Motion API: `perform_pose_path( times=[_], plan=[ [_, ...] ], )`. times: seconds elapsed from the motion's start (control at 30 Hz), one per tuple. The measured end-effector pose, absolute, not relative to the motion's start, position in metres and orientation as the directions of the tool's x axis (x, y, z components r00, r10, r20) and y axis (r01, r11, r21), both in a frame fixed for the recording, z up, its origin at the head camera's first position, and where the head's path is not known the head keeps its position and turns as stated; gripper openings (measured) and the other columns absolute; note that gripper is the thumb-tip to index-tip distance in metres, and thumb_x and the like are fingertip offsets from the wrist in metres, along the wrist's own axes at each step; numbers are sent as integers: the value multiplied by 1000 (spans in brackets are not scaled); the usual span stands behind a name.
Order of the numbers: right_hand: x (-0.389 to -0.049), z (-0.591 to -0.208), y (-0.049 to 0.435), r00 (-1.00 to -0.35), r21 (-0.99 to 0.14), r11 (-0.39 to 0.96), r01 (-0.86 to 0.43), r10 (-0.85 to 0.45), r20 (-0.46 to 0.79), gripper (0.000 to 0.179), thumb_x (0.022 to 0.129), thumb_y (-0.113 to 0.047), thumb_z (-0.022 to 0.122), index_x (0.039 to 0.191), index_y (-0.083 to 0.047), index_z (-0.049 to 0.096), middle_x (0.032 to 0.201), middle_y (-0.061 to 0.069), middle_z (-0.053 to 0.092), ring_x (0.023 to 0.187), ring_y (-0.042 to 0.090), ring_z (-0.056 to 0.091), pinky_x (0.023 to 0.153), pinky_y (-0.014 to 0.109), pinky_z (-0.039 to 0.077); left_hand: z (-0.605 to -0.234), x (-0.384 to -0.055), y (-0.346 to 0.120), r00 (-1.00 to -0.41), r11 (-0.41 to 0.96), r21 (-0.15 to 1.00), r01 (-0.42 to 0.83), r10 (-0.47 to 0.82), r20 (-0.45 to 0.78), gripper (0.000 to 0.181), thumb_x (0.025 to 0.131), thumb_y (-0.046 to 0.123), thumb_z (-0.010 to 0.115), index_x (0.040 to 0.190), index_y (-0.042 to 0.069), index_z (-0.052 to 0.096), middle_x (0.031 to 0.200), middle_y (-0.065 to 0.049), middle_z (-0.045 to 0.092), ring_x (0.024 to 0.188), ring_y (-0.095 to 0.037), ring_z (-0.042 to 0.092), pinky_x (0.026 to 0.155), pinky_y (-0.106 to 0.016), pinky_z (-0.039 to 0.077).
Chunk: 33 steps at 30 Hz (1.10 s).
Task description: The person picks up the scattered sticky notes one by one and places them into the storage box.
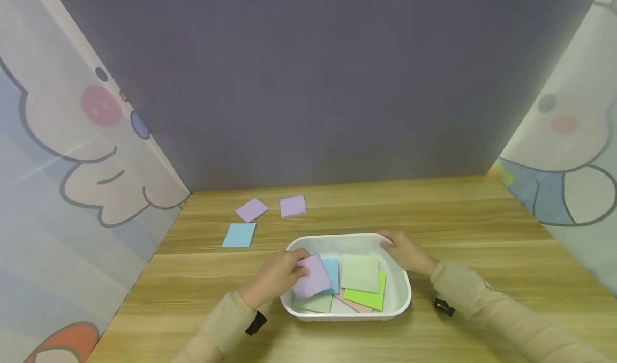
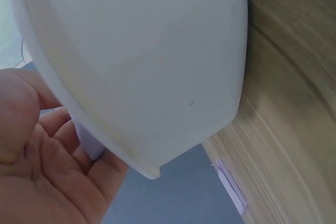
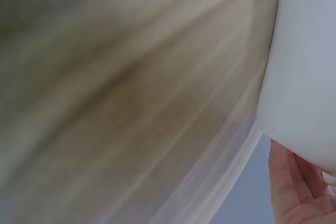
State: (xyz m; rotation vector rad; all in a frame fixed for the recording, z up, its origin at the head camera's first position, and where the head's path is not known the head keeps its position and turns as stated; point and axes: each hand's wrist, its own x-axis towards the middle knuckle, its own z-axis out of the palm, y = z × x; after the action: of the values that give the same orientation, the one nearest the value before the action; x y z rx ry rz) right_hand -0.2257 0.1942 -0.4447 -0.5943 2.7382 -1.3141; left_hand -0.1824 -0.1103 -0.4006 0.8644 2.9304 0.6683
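Note:
My left hand (image 1: 277,274) pinches a purple sticky-note pad (image 1: 313,278) between thumb and fingers, over the left end of a white plastic tray (image 1: 406,296). In the left wrist view the tray's side (image 2: 147,66) covers most of that pad. My right hand (image 1: 408,251) holds the tray's rim at its far right corner; in the right wrist view the tray wall partly hides the fingers (image 3: 283,174). Inside the tray lie a blue pad (image 1: 331,269), a pale green pad (image 1: 360,273) overlapping a bright green pad (image 1: 373,300), a pink pad (image 1: 354,303) and another pale green one (image 1: 313,303).
On the wooden table (image 1: 458,213), left of and behind the tray, lie two purple pads, one tilted (image 1: 252,210) and one straighter (image 1: 293,206), plus a blue pad (image 1: 239,235). A grey panel (image 1: 308,84) stands along the back, with cartoon-printed sheets at both sides.

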Motion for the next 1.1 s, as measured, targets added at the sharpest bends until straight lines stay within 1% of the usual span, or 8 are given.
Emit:
perform_pose_path(
  times=[0.13,0.27,0.47,0.63,0.8,0.9,1.1],
  plan=[
    [-225,-443,194,-926,-759,568,-319,-356,122,29,91,1,46,118,11,53,105,27,61,75,19,64,61,22,55,-401,-185,-107,-841,762,384,522,535,80,24,84,17,64,105,5,64,93,-5,68,77,-9,58,65,-21,50],
    [-225,-442,193,-924,-759,567,-320,-362,120,29,91,1,46,118,12,52,102,26,62,72,17,64,59,21,54,-400,-187,-104,-837,761,392,517,545,46,25,84,16,64,106,4,64,96,-6,68,81,-10,60,68,-23,51],
    [-227,-441,192,-916,-746,570,-345,-377,136,29,91,1,47,117,12,53,106,27,61,79,21,64,64,23,55,-400,-189,-102,-837,761,414,500,548,4,22,84,14,64,104,5,63,91,-4,67,75,-8,55,65,-22,49],
    [-228,-441,192,-920,-735,582,-348,-362,149,29,90,2,48,116,12,53,110,29,59,83,24,64,69,27,56,-402,-192,-99,-828,759,398,515,560,4,22,84,15,64,104,6,64,89,-1,66,73,-7,52,65,-20,48],
    [-227,-441,193,-924,-736,585,-340,-352,146,29,90,1,47,117,12,53,110,29,59,83,23,64,70,27,55,-406,-196,-96,-830,770,373,517,558,-3,27,84,17,64,108,5,63,93,-3,67,80,-8,57,70,-21,51],
    [-227,-442,193,-923,-742,579,-337,-359,139,29,90,1,47,116,11,54,110,28,60,80,22,64,67,24,55,-408,-196,-95,-836,781,363,509,548,-5,29,84,17,65,110,4,63,97,-5,68,87,-13,61,75,-25,53],
    [-227,-444,194,-923,-736,583,-344,-356,149,29,90,2,47,116,11,54,112,29,59,85,25,64,69,26,55,-413,-195,-92,-836,789,312,529,548,32,32,83,15,65,112,2,63,104,-10,67,97,-22,62,83,-32,53]
  ],
)
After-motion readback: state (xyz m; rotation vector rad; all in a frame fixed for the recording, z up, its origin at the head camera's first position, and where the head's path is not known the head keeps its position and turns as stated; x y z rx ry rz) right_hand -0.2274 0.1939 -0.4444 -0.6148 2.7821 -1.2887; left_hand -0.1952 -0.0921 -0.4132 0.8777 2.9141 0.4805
